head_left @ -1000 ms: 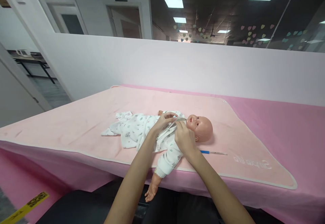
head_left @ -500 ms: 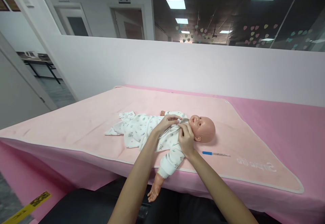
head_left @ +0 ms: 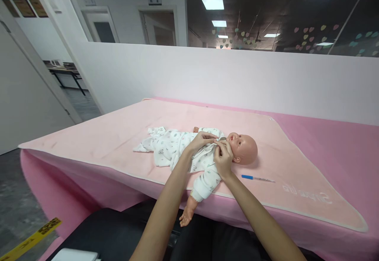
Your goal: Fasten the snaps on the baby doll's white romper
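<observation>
A baby doll (head_left: 248, 149) lies on its back on a pale pink mat (head_left: 112, 134), its head to the right and one arm hanging over the front edge. It wears a white printed baby outfit (head_left: 167, 144). At the doll's neckline, my left hand (head_left: 204, 140) pinches the front of the outfit with fingers pressed together. Right beside it, my right hand (head_left: 223, 157) is closed on the collar cloth below the chin. The fingertips of both hands nearly meet, and the exact bit of cloth between them is hard to make out.
A thermometer-like stick with a blue end (head_left: 247, 177) lies on the mat near the doll's head. A white partition wall (head_left: 207, 75) stands behind the table. Pink cloth (head_left: 59, 182) drapes over the front edge. A white object (head_left: 75, 255) shows at the lower left.
The camera view has shifted slightly left, so everything appears further right. Both hands stay at the doll's neckline, their fingertips a little closer together.
</observation>
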Tool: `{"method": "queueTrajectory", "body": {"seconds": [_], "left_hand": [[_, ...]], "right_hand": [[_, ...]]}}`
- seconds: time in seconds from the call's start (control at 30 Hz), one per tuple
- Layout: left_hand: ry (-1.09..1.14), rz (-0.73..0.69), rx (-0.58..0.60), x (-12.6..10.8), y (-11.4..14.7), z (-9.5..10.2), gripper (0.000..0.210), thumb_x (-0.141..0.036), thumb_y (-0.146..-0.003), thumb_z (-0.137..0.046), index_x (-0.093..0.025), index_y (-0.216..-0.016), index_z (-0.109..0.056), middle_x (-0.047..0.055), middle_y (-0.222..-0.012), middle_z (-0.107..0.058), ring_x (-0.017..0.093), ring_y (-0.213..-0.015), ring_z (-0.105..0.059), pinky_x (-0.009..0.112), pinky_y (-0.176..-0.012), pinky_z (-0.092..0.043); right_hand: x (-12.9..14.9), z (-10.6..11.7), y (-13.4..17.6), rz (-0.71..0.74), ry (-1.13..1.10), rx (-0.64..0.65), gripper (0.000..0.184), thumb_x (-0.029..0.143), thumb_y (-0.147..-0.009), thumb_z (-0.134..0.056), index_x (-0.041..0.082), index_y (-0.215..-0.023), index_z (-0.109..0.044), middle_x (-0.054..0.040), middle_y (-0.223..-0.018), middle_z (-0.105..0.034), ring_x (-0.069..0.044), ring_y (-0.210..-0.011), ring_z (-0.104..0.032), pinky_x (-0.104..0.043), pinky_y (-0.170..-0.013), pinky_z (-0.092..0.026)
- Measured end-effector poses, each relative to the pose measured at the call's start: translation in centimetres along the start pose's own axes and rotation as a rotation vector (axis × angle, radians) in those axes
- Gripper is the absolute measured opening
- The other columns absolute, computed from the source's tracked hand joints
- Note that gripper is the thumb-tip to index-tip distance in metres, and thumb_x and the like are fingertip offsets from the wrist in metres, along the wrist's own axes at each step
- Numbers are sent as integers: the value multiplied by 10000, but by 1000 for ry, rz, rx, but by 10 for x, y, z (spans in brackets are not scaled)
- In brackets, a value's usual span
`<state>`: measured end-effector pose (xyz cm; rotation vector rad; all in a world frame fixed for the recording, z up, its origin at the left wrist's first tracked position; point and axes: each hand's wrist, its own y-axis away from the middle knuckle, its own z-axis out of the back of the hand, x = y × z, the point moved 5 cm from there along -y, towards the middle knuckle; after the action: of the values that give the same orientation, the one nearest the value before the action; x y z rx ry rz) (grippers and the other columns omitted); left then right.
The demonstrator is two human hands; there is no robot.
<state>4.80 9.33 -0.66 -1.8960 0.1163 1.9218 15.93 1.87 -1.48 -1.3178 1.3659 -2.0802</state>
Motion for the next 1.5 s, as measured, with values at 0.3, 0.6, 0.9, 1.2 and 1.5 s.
{"method": "queueTrajectory", "body": {"seconds": [0.3, 0.6, 0.9, 1.2, 1.5], "left_hand": [[-10, -25, 55, -4, 2, -3, 215, -273, -608, -721, -123, -761, -722, 70, -782, -704, 177, -792, -621, 277, -761, -467], [-2, -23, 108, -8, 5, -3, 332, -377, -637, -713, -119, -846, -722, 75, -809, -701, 176, -795, -609, 276, -748, -452], [-102, -31, 102, -4, 5, -5, 304, -311, -649, -712, -109, -877, -712, 87, -806, -694, 177, -789, -610, 274, -735, -454], [-216, -101, 35, -7, 6, -4, 157, -235, -688, -614, -123, -778, -678, 31, -737, -630, 134, -742, -540, 237, -718, -398], [-144, -35, 104, -8, 6, -7, 109, -193, -633, -562, -133, -712, -607, 1, -715, -566, 129, -726, -489, 236, -709, -367]], "right_hand": [[-1, 1, -3, -11, -13, -10, 242, 192, -870, -415, 189, -849, -655, -68, -882, -632, -158, -878, -605, -321, -808, -511], [-4, 2, -5, -84, 4, -10, 222, 215, -877, -393, 173, -936, -604, -81, -909, -630, -160, -871, -592, -306, -788, -494], [-12, 0, -3, -176, 31, -6, 190, 278, -859, -439, 160, -902, -582, -68, -842, -637, -126, -618, -555, -264, -640, -479], [-11, -1, -3, -140, 3, 15, 163, 227, -865, -411, 162, -854, -560, -64, -806, -638, -148, -729, -592, -260, -679, -470], [-9, -3, -4, -92, 18, 42, 200, 190, -871, -391, 169, -819, -583, -54, -790, -643, -147, -754, -592, -263, -713, -463]]}}
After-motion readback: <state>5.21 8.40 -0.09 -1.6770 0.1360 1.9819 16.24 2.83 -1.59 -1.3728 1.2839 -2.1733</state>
